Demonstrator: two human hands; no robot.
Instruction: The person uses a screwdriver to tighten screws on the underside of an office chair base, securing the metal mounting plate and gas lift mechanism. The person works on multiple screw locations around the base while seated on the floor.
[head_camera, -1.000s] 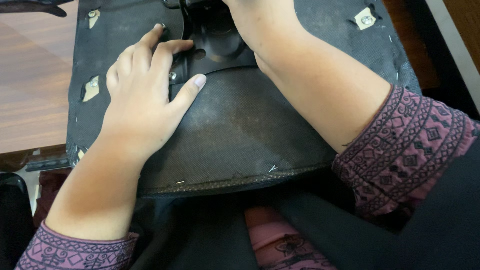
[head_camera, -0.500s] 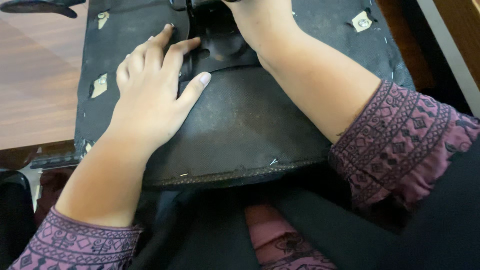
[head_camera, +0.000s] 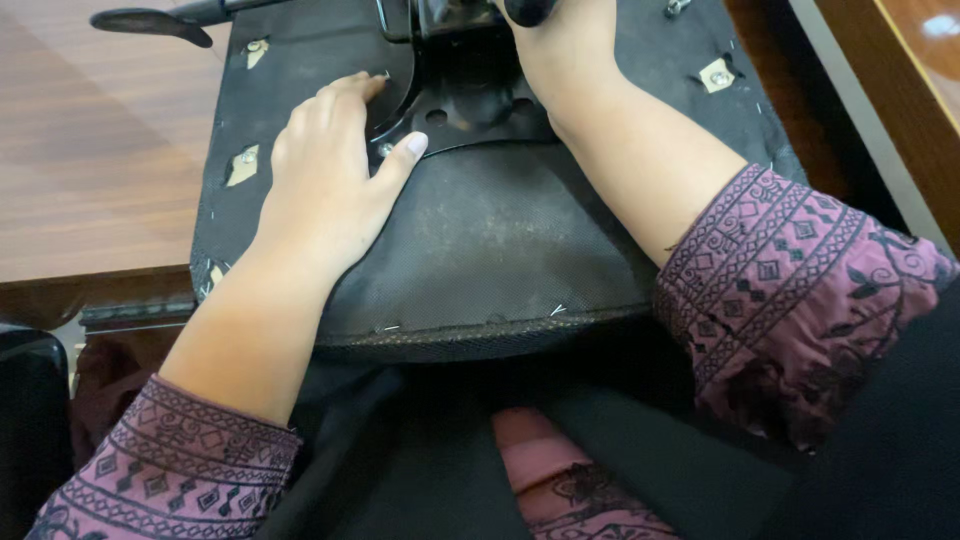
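While the upturned black fabric-covered chair seat (head_camera: 480, 250) is being rested across the lap and against the edge of the brown wooden bench (head_camera: 90, 170), it is being steadied in the head view by the left hand (head_camera: 330, 170), which is being laid flat with fingers spread, thumb tip touching the black metal mounting plate (head_camera: 470, 105) at the seat's middle. A dark knob-like part (head_camera: 528, 10) at the plate's top is being gripped by the right hand (head_camera: 565, 55), fingers curled closed. Purple patterned sleeves (head_camera: 790, 290) are being worn on both arms.
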